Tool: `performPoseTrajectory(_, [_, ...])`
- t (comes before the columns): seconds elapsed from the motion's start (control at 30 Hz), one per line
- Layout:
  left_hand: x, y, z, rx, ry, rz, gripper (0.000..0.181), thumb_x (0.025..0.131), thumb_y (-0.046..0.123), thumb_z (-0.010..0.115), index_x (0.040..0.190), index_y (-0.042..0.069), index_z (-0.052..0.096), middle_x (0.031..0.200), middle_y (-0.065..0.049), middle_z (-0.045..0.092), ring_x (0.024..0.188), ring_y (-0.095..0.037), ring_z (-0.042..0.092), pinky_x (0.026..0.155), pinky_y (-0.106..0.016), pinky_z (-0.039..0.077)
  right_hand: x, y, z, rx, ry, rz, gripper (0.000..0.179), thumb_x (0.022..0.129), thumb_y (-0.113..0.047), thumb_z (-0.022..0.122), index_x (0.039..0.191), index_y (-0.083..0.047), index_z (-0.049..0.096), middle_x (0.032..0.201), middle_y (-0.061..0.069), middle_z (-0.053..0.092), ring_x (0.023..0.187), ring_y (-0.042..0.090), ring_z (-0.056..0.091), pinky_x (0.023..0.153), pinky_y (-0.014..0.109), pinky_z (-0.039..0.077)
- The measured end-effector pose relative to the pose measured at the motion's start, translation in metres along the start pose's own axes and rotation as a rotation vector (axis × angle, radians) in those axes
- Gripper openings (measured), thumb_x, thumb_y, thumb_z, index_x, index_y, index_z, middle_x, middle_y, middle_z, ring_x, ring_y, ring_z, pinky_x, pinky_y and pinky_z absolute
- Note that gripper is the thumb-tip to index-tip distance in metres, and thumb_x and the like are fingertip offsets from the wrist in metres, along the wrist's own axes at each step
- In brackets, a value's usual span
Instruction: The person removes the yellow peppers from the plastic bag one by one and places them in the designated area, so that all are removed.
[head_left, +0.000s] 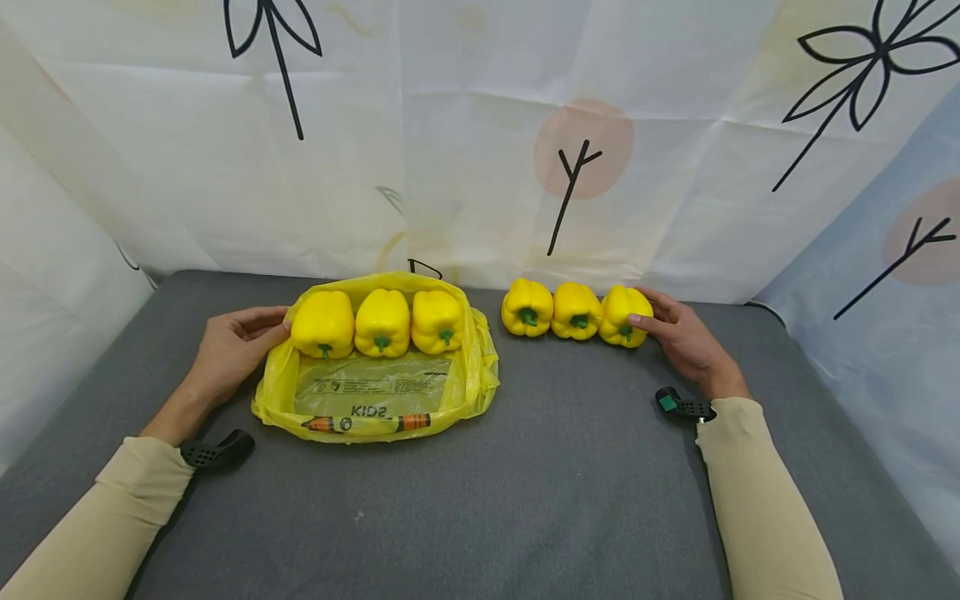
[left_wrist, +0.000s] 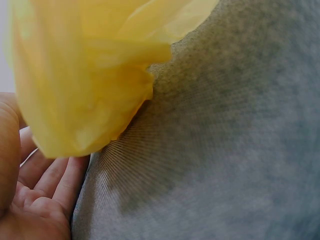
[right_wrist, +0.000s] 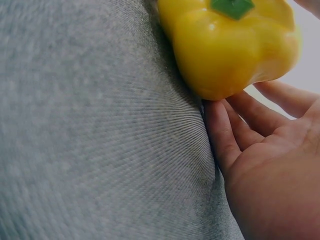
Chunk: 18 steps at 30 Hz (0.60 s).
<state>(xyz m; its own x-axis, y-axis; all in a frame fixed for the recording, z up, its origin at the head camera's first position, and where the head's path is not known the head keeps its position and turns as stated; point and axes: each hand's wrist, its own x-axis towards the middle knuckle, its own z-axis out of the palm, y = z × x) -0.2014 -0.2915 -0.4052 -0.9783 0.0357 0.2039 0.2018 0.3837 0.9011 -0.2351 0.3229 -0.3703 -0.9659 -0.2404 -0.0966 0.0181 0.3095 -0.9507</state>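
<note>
while the left hand pinches the side of the yellow bag marked "kids", the right hand grips the rightmost pepper between thumb and fingers.

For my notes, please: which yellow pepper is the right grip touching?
The rightmost pepper in the row outside the yellow bag; only this one meets the right grip.

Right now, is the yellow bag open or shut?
Open: in the head view, the yellow bag is spread wide at the top, showing three yellow peppers inside and its printed bottom.
</note>
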Motion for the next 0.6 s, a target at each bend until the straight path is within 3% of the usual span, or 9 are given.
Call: performPoseTrajectory(0.6, [-0.0009, 0.0019, 0.0001, -0.022, -0.007, 0.011, 0.049, 0.101, 0.018, 0.067, 0.135, -0.014, 0.056, 0.106, 0.024, 0.065, 0.095, 0.005, 0.066, 0.078, -0.013, 0.055, 0.0011, 0.0008, -0.0018, 0.002, -0.001, 0.011, 0.075, 0.106, -0.024, 0.059, 0.163, -0.007, 0.013, 0.165, 0.018, 0.02, 0.145, 0.025, 0.028, 0.12, 0.04, 0.025])
